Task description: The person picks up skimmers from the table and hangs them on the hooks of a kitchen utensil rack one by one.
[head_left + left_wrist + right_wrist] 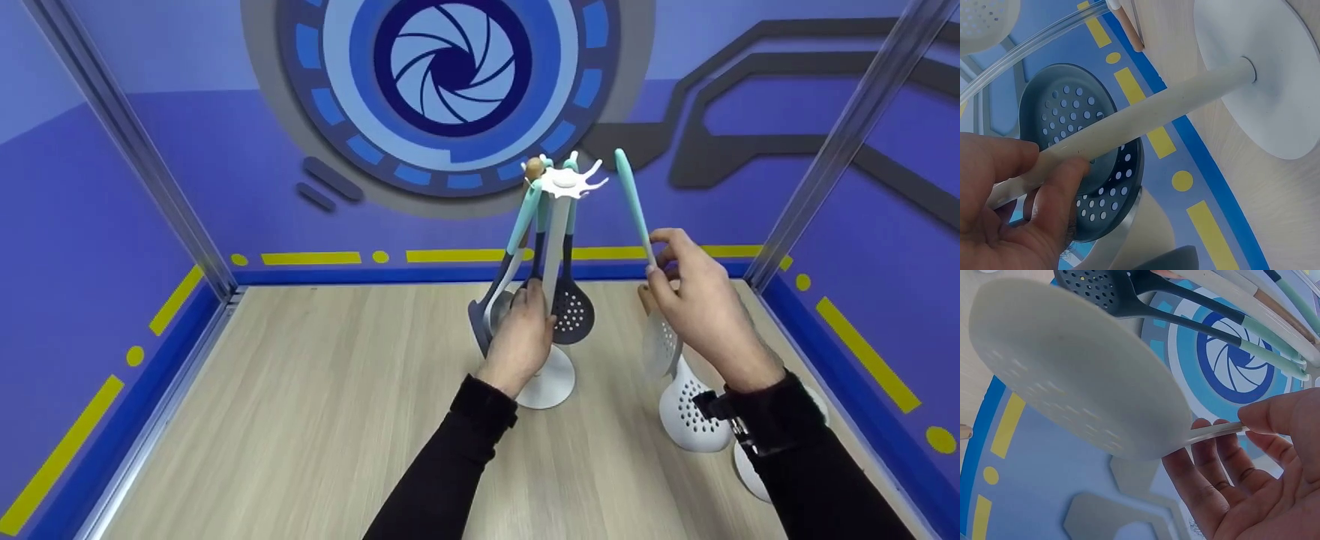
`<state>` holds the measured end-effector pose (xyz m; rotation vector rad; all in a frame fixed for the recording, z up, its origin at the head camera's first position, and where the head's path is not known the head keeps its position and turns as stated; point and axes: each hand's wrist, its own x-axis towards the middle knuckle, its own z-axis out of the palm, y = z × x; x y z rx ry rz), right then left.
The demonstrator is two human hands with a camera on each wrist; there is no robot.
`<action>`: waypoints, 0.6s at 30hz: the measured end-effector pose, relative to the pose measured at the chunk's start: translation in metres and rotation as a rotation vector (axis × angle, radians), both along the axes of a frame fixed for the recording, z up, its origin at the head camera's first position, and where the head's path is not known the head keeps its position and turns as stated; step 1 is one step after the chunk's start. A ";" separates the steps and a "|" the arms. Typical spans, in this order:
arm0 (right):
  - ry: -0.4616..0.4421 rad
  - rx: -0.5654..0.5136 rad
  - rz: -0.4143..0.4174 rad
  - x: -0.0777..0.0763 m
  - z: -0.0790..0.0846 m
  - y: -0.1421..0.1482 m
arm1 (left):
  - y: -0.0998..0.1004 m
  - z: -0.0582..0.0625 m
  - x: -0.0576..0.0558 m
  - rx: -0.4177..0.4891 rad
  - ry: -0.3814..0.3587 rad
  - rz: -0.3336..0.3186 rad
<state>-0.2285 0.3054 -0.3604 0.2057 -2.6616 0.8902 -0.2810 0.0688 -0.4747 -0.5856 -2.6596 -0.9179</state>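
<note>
My left hand (521, 334) grips the pole of a white utensil stand (555, 240), fingers and thumb round it above the round base (1275, 67). Mint-handled utensils hang from its hooks, among them a dark perforated skimmer (574, 311) behind the pole and a dark-headed utensil (480, 322) on the left side. To the right of the stand, my right hand (697, 300) pinches the neck of a white perforated skimmer (1072, 365) between thumb and fingers. Its mint handle (630, 187) points up, with the tip near the stand's hooked top; its bowl hangs below the hand.
A wooden handle (645, 298) shows on the table behind the right hand. Partly hidden under the right forearm is a white rounded piece (750, 472). Blue printed panels (187, 187) and metal posts (847, 127) enclose the wooden table (300, 412) at the back and sides.
</note>
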 end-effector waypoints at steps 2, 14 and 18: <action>0.002 -0.001 -0.002 0.000 0.002 -0.001 | 0.000 0.000 -0.001 0.001 -0.004 0.002; 0.075 0.043 -0.016 -0.002 0.009 -0.005 | 0.000 0.001 0.000 -0.014 0.002 -0.002; 0.101 0.051 -0.019 -0.004 0.009 -0.005 | 0.000 0.001 0.000 -0.020 0.005 -0.005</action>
